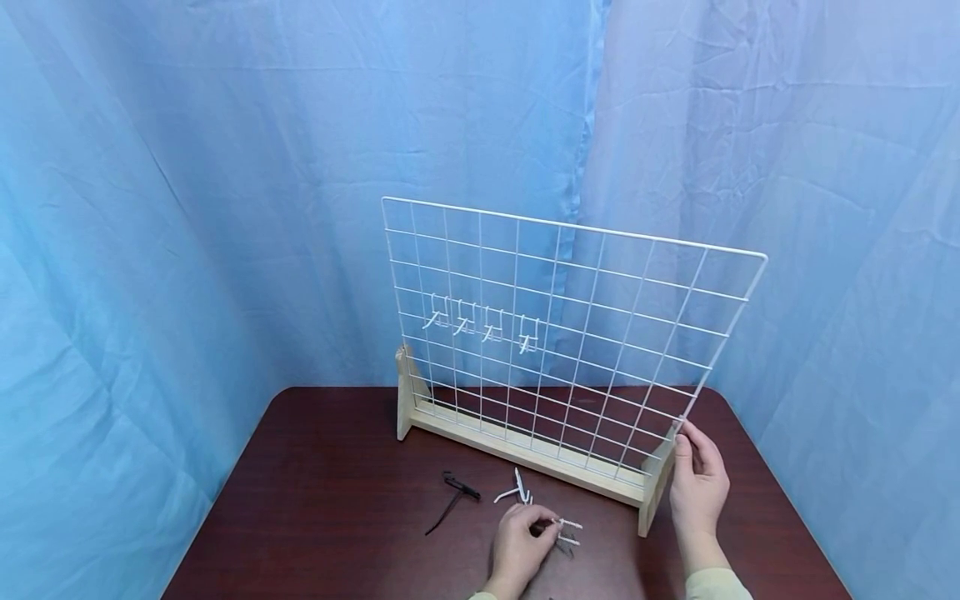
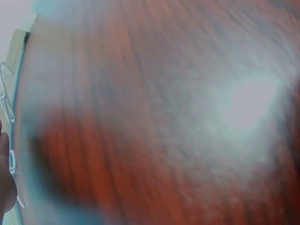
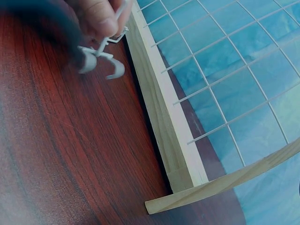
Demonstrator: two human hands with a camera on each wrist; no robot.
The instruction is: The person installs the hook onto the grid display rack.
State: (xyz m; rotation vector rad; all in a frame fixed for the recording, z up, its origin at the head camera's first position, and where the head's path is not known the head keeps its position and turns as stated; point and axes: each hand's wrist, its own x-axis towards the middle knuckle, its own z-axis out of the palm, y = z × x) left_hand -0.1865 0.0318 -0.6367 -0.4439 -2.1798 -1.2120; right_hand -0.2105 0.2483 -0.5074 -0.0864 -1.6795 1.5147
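Observation:
Low over the table front, my left hand (image 1: 517, 542) pinches a white wire hook (image 1: 570, 524) between thumb and fingertips. The right wrist view shows the same hook (image 3: 101, 54) with its two curved prongs pointing toward the camera. My right hand (image 1: 699, 479) holds the lower right edge of a white wire grid panel (image 1: 592, 267), just above the end of its wooden stand (image 1: 525, 454). Several white hooks (image 1: 491, 325) hang in a row on the left half of the grid. Another white hook (image 1: 519, 492) lies just beyond my left hand.
A black hook (image 1: 459, 492) lies on the dark red-brown table (image 1: 315, 500), left of the loose white one. Blue curtains (image 1: 300, 167) surround the table at the back and sides. The left wrist view is mostly blurred tabletop (image 2: 164, 140).

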